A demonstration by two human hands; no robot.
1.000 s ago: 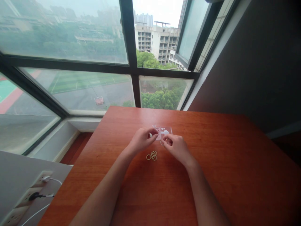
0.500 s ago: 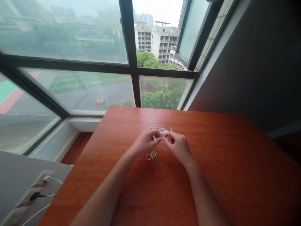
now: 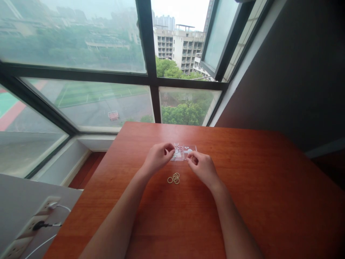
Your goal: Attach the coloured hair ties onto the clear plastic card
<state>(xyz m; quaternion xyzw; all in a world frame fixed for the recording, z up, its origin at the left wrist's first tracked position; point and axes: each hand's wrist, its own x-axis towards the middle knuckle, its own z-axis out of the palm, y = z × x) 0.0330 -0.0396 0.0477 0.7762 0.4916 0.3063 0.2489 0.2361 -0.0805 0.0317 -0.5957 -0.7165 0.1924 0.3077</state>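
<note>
A small clear plastic box [image 3: 180, 157] with little coloured pieces inside lies on the table, its clear lid [image 3: 194, 148] folded out to the right. My left hand [image 3: 159, 156] is over the box's left side, thumb and fingertips closed together; whatever they pinch, if anything, is too small to name. At the lid's near edge, my right hand [image 3: 203, 167] has its thumb and curled fingers pressed together, and their contents cannot be made out. Nearer to me, several pale yellow rings [image 3: 176, 178] lie in a loose, overlapping cluster between my forearms.
The reddish-brown wooden table [image 3: 258, 187] reaches back to large framed windows [image 3: 154, 81], one pane swung open at the upper right. Wall sockets [image 3: 37, 223] with plugged-in cables are at the lower left. A dark wall [image 3: 291, 82] rises on the right.
My hands were together at the fingertips in front of the box. The left has moved left and slightly away from me, uncovering more of the box; the right has barely moved.
</note>
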